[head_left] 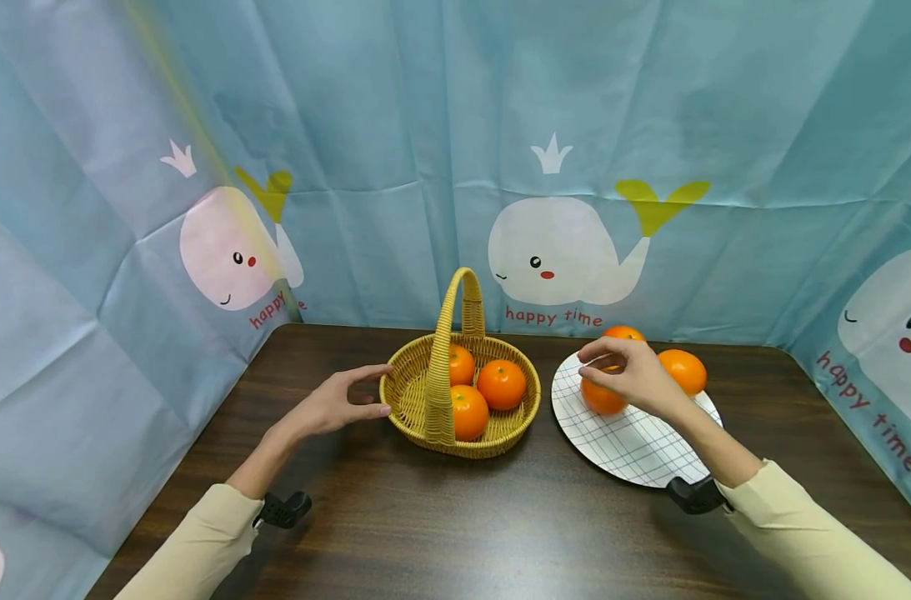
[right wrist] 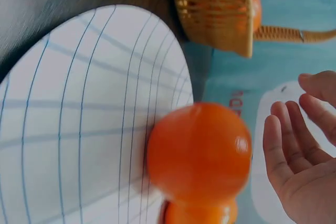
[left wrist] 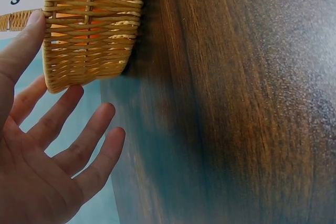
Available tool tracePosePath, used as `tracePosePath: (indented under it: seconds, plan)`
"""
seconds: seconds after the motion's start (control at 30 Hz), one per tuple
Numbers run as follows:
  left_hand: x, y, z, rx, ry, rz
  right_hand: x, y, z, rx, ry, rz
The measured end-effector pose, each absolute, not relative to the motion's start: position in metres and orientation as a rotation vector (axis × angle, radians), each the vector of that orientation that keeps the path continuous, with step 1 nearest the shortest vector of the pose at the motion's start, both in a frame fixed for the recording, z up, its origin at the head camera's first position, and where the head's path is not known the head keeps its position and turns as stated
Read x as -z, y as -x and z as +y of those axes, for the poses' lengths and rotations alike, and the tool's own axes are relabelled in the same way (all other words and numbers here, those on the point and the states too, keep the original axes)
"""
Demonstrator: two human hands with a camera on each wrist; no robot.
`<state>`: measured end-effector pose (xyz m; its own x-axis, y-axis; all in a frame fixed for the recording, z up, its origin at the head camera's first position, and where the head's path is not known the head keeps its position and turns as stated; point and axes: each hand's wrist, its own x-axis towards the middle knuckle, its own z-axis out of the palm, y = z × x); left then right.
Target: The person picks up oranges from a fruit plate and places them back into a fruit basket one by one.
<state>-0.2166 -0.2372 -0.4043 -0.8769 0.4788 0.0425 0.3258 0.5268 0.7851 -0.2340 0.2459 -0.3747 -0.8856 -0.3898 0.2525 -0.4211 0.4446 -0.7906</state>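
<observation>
A yellow wicker basket (head_left: 410,392) with an upright handle holds several oranges (head_left: 502,384). My left hand (head_left: 335,404) touches the basket's left rim with fingers extended; in the left wrist view the thumb and fingertips of this hand (left wrist: 63,150) meet the wicker (left wrist: 94,51). Over the white checked plate (head_left: 635,446), my right hand (head_left: 638,379) hovers above an orange (head_left: 603,398), fingers bent and holding nothing. In the right wrist view, a gap separates the hand (right wrist: 304,156) from the near orange (right wrist: 199,153) on the plate (right wrist: 105,77).
Two more oranges, one at the plate's back (head_left: 623,332) and one at its right (head_left: 683,372), lie beyond the right hand. The dark wooden table (head_left: 455,517) meets a blue curtain (head_left: 365,250) with printed whales behind and at the sides.
</observation>
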Motion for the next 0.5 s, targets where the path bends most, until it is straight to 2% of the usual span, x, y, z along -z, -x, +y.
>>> tracePosePath:
  seconds: [0.5]
  plan:
    - [0.406, 0.218, -0.239, -1.255, -0.685, 2.592, 0.383, 0.229, 0.291, -1.344, -0.568, -2.627]
